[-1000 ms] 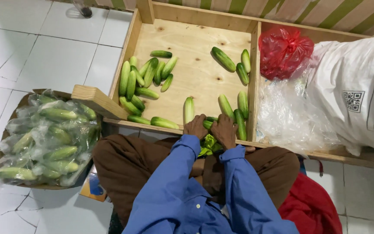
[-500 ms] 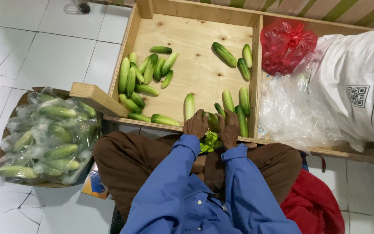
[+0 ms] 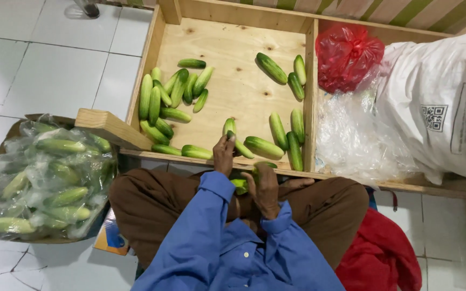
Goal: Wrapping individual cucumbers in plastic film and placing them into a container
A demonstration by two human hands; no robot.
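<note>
Left hand (image 3: 224, 155) reaches forward over tray (image 3: 233, 91) edge, fingertips pinching end of cucumber (image 3: 229, 127) on tray floor. Right hand (image 3: 266, 187) held above lap, fingers curled round second cucumber (image 3: 239, 185).

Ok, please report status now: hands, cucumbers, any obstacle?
Left hand reaching into tray, fingers on a cucumber. Right hand holds cucumbers at lap. Wooden tray rim between; nothing blocking.

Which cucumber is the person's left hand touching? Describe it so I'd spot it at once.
Start at the shallow pale wooden tray, then move to its near edge, by the person's knees. There the left hand pinches the tip of a short, pale green cucumber. It lies alone mid-edge, between the left-hand heap and the right-hand cluster.
</note>
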